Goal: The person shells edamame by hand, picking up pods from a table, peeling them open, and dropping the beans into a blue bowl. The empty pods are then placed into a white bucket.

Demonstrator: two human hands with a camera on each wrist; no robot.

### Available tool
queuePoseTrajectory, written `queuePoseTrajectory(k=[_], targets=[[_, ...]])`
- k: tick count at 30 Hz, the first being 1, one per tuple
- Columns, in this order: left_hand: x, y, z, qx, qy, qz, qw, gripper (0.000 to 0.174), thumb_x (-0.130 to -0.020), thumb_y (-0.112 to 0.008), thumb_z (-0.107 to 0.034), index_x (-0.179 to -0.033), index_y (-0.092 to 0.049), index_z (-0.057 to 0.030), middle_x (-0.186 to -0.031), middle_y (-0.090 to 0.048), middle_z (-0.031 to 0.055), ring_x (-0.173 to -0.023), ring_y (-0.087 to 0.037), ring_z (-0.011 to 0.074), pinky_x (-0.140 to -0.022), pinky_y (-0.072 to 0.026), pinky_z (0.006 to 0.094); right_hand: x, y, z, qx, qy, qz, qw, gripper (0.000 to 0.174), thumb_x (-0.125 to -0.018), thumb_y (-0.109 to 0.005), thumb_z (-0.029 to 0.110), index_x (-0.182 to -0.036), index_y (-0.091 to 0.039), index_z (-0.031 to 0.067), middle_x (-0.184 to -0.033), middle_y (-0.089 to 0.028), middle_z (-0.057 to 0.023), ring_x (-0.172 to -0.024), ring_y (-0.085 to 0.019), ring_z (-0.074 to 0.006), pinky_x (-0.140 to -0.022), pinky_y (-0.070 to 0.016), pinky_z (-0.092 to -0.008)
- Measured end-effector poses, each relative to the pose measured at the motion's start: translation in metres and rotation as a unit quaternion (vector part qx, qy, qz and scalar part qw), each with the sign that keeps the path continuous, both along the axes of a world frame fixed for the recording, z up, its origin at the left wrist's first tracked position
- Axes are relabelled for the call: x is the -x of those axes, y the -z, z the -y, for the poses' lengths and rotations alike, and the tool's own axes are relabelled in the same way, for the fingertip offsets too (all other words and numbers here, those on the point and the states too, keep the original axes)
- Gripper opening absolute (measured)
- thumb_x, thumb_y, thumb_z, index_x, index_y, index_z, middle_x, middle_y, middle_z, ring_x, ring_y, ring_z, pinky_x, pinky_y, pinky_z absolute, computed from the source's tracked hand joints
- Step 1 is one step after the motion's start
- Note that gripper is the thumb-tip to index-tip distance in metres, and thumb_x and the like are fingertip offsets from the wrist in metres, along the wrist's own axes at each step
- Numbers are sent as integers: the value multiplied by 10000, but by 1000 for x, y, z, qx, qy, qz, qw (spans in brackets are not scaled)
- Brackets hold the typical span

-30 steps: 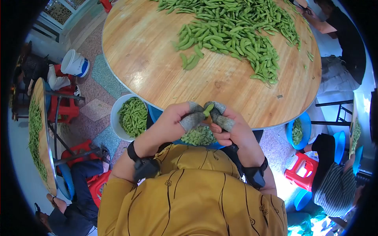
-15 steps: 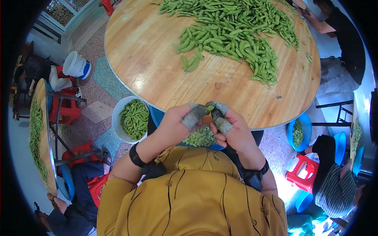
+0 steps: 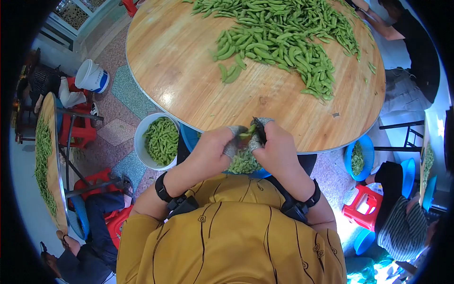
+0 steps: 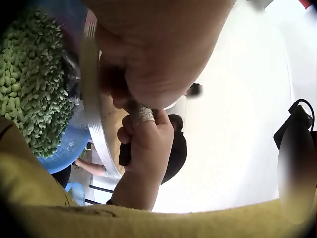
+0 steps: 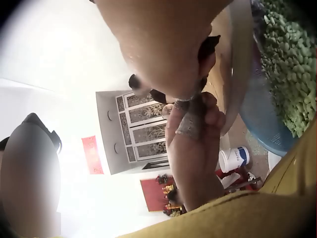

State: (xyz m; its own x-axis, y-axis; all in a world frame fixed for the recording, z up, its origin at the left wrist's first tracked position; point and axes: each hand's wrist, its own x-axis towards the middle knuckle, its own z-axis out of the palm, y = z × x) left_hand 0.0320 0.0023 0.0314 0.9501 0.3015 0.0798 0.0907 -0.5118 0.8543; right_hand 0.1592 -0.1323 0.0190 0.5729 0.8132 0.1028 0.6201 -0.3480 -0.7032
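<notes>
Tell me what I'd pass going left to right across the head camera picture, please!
Side table, white-and-blue bucket, white tub of green pods, left hand, right hand, blue basin, striped top.

Black-patterned mustard top [image 3: 231, 246]; black wristbands [image 3: 162, 188]; grey covers [image 5: 190, 125] on fingers [image 5: 213, 117].

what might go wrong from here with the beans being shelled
Beans might miss the blue basket and drop on the floor, as the left hand and right hand hold the pod close to the edge of the table.
Bits of pod could fall among the shelled beans just below.
The white bucket, heaped with green pods, stands near the person's side and might get knocked.
</notes>
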Motion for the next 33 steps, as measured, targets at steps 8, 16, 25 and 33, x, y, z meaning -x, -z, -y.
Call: queuePoseTrajectory(k=[8,16,25,33], targets=[[9,6,-13,165,-30,-93,981,352,-822,-446,64,-1132,-592,-12,-850,-641,46,-780,-590,122,-712,-477,261,0,-1,10,-37,-63,-130,989,231,-806,-672,114,-1008,-636,7,-775,-651,-80,-694,-629,-204,-641,-494,-299],[4,13,-5,328,29,-39,943,202,-914,-611,-169,-1033,-602,-6,-807,-604,22,-733,-547,91,-656,-450,241,-10,-4,3,-47,-7,-518,854,170,-849,-665,112,-998,-643,34,-758,-627,5,-582,-522,-70,-515,-411,-216],[-2,20,6,720,60,7,692,116,-928,-576,-158,-968,-610,-55,-711,-555,-31,-570,-410,51,-528,-295,202,-6,4,7,-212,-48,-617,756,200,-848,-673,104,-1013,-590,26,-660,-552,6,-522,-471,-63,-451,-349,-212],[-3,17,9,313,-72,20,947,105,-920,-559,-97,-952,-604,-8,-842,-640,21,-749,-548,80,-670,-462,245,0,4,11,-120,14,-336,934,204,-852,-662,75,-1038,-625,-1,-836,-652,-14,-699,-554,-56,-615,-444,-213]])
